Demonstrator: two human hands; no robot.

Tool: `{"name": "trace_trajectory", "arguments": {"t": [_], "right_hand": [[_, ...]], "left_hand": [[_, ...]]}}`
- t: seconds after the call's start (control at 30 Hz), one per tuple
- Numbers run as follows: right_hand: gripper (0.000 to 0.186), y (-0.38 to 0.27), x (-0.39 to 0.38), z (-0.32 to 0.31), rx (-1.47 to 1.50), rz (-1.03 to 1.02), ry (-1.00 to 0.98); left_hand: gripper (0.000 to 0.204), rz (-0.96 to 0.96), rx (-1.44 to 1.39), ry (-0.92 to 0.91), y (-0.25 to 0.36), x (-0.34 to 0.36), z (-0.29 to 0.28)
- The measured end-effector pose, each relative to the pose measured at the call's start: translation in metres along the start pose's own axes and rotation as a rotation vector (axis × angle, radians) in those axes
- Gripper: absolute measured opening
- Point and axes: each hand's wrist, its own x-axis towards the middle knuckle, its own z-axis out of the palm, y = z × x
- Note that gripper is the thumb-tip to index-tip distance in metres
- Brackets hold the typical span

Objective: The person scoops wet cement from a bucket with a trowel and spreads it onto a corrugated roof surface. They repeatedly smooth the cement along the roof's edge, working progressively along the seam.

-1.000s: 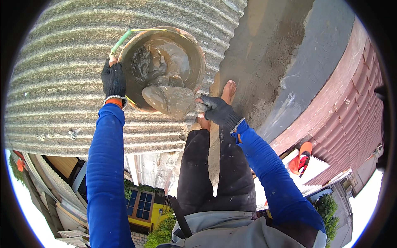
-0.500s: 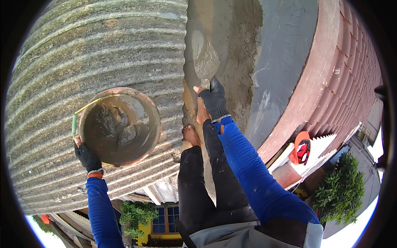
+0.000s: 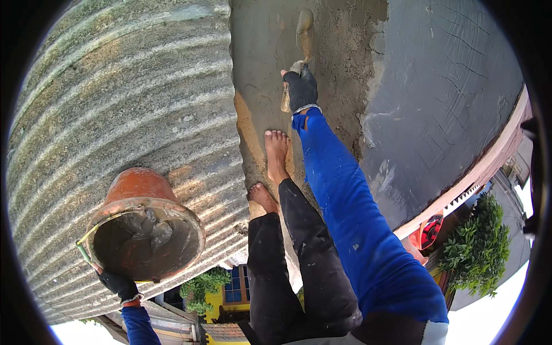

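Observation:
My left hand (image 3: 118, 284), in a black fingerless glove, is closed on the green-sleeved handle (image 3: 84, 251) of an orange bucket (image 3: 141, 185). Grey wet mortar (image 3: 135, 241) fills much of the bucket, which leans toward me on the corrugated roofing. Farther off, my right hand (image 3: 302, 91), gloved alike, grips a mortar-smeared, trowel-like tool (image 3: 296, 67) low over the wet grey strip. A tan end (image 3: 286, 100) of it sticks out behind my fingers; its exact kind is unclear. Past the tool lies a wet, shiny patch (image 3: 305, 31).
My bare feet (image 3: 277, 150) stand on the narrow mortared strip (image 3: 259, 69). Corrugated roofing (image 3: 144, 103) rises on the left, a smooth dark grey band (image 3: 443, 103) on the right. An orange-red cap (image 3: 428, 232) and a leafy tree (image 3: 477, 247) show lower right.
My right hand has moved farther ahead with the tool, whose broad face is no longer plainly visible. The bucket and left hand now sit lower in view, the bucket's outer side showing.

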Motion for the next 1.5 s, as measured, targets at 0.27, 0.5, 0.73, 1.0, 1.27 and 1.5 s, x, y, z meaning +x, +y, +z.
{"name": "trace_trajectory", "arguments": {"t": [0.27, 0.5, 0.73, 1.0, 1.27, 1.5], "right_hand": [[0.029, -0.012, 0.042, -0.027, 0.121, 0.316, 0.012], [0.026, -0.046, 0.008, -0.052, 0.140, 0.327, 0.065], [0.028, -0.065, -0.044, -0.059, 0.114, 0.255, 0.146], [0.023, -0.060, -0.058, -0.023, -0.230, 0.114, 0.198], [0.023, -0.049, 0.035, -0.005, -0.193, 0.198, 0.080], [0.027, -0.058, 0.027, -0.020, -0.056, 0.215, 0.155]], "left_hand": [[0.050, -0.348, -0.462, -0.018, 0.040, -0.010, -0.002], [0.049, -0.232, -0.186, 0.037, 0.035, -0.009, 0.005], [0.053, -0.251, -0.214, 0.003, 0.006, -0.007, 0.003], [0.054, -0.144, -0.110, 0.011, 0.002, -0.013, 0.002], [0.051, -0.086, 0.139, 0.060, 0.022, -0.015, -0.001], [0.051, -0.079, 0.132, 0.028, 0.018, -0.014, -0.001]]}}
